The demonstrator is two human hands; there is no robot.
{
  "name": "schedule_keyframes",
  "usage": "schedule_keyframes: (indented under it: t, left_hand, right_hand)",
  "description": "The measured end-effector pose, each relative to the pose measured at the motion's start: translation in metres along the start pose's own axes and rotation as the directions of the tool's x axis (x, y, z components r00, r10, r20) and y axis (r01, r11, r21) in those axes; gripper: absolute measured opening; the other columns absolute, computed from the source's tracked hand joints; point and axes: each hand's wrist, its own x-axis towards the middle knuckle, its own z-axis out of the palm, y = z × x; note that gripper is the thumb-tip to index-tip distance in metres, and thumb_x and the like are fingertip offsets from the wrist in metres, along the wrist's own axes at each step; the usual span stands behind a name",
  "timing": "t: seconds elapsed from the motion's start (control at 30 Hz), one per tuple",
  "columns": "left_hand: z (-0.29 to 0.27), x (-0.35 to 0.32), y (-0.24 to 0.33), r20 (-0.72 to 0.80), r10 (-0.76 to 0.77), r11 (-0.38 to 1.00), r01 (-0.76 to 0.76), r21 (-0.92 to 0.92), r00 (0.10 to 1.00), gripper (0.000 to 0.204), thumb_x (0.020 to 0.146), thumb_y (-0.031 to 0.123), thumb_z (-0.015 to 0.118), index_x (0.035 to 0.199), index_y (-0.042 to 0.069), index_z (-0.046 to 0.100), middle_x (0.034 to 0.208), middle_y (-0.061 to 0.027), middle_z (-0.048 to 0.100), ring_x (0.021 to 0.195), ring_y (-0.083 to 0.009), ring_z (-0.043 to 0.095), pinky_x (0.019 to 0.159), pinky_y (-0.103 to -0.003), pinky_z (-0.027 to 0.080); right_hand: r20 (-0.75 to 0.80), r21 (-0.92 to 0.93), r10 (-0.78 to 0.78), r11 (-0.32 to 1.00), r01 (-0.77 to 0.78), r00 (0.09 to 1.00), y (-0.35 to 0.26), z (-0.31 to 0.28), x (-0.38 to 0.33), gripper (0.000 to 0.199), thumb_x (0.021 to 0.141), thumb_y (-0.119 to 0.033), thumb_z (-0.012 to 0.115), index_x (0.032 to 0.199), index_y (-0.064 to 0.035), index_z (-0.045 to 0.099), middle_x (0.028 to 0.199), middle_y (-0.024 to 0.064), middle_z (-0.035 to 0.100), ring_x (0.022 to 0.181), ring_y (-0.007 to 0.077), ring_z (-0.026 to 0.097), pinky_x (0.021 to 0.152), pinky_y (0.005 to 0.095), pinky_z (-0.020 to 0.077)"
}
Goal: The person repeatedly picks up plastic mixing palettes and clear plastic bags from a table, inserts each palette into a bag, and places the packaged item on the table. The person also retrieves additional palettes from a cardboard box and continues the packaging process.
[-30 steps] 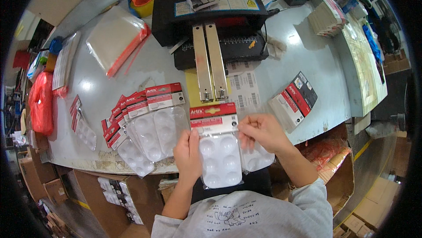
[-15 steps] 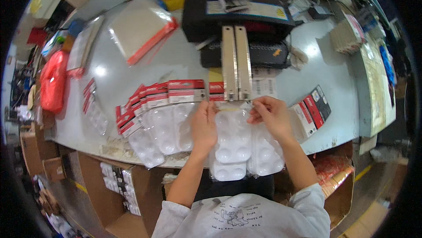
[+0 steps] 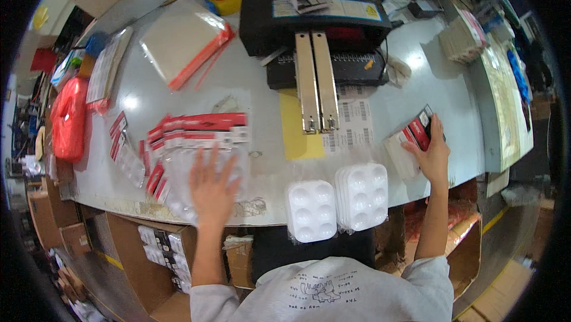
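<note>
On the left of the table, my left hand point(image 3: 212, 188) lies with fingers spread over a fanned pile of clear-bagged white trays point(image 3: 178, 158) topped by red, white and black cards point(image 3: 205, 122). To the right, my right hand point(image 3: 433, 152) has its thumb and fingers around a small stack of similar cards point(image 3: 416, 134). Between my hands, at the table's front edge, are two stacks of white plastic palettes with round wells: the left stack point(image 3: 311, 210) and the right stack point(image 3: 363, 196). A single bagged palette with a card point(image 3: 126, 152) lies at far left.
A black machine point(image 3: 315, 15) with a lit red display stands at the back, two metal bars point(image 3: 317, 84) reaching forward from it. A yellow sheet point(image 3: 297, 128) lies under the bars. Clear bags point(image 3: 184, 39) lie back left, and a red bag point(image 3: 69, 119) sits at the left edge.
My hands have parted from the middle below the bars. The left moved onto the bagged pile, the right onto the cards. The bagged palette they handled has left the middle.
</note>
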Motion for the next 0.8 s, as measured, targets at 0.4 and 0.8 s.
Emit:
schedule_keyframes:
  t: [0.4,0.8]
  left_hand:
    - [0.015,-0.009,0.102,-0.066,-0.239,0.69,0.121,-0.714,0.969,0.043,0.073,0.025,0.072,0.103,0.002,0.052,0.107,-0.0177,0.046,0.105,-0.0339,0.045,0.092,-0.048,0.031]
    - [0.063,-0.15,-0.097,-0.122,-0.992,0.076,0.887,-0.456,0.022,0.095,0.07,0.041,0.077,0.132,-0.009,0.027,0.125,-0.0252,0.042,0.116,-0.0356,0.041,0.098,-0.046,0.032]
  right_hand:
    - [-0.004,-0.027,0.038,0.999,-0.038,0.999,-0.003,-0.013,0.009,0.091,0.06,-0.044,0.08,0.132,-0.0021,0.043,0.126,0.017,0.053,0.114,0.0273,0.053,0.097,0.0372,0.0322]
    - [-0.085,0.317,-0.024,0.947,0.05,0.996,0.009,0.002,0.008,0.07,0.077,-0.021,0.074,0.136,-0.0036,0.041,0.114,0.0132,0.061,0.097,0.017,0.059,0.087,0.0304,0.0457]
